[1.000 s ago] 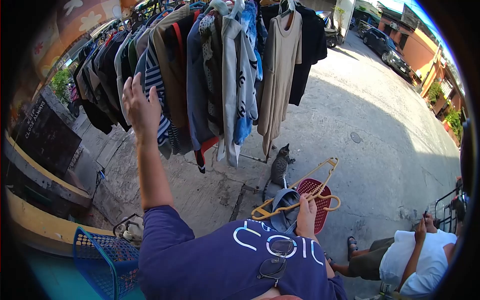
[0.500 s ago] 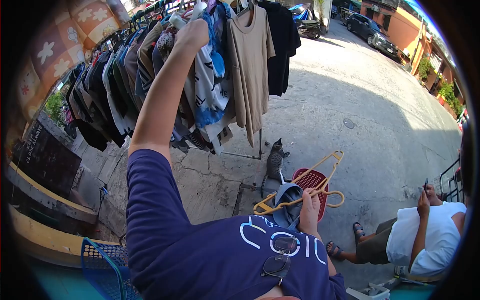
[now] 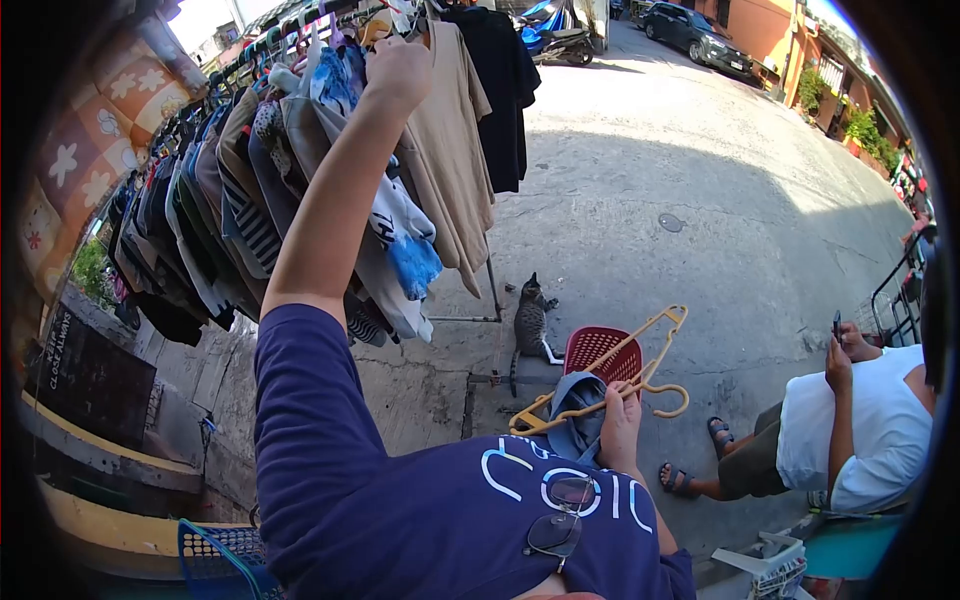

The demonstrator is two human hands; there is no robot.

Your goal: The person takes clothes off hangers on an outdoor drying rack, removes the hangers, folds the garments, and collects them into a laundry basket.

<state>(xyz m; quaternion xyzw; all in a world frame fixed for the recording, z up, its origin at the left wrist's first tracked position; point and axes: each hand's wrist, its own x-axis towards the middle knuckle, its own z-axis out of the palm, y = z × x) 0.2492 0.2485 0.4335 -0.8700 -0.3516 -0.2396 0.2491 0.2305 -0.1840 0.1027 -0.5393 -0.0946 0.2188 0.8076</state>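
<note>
My left hand [image 3: 400, 75] is raised to the clothes rack, its fingers curled closed by the hanger tops; what they grip is hidden. Right beside it hangs a beige T-shirt [image 3: 450, 150], with a white and blue tie-dye shirt [image 3: 410, 250] below my forearm. In front of my chest, my right hand [image 3: 621, 420] is closed on a yellow clothes hanger [image 3: 650, 372]. A grey-blue cloth [image 3: 577, 405] hangs bunched at the hanger, against the same hand.
A red plastic basket [image 3: 620, 350] stands beyond the hanger. A tabby cat [image 3: 531, 322] lies on the concrete near the rack's leg. At right, a person in a white shirt [image 3: 850, 430] holds a phone. A blue crate [image 3: 215, 560] is at lower left.
My left hand has shifted along the rail toward the beige shirt, and the tie-dye shirt now hangs farther left. The view has turned slightly. My right hand keeps the hanger.
</note>
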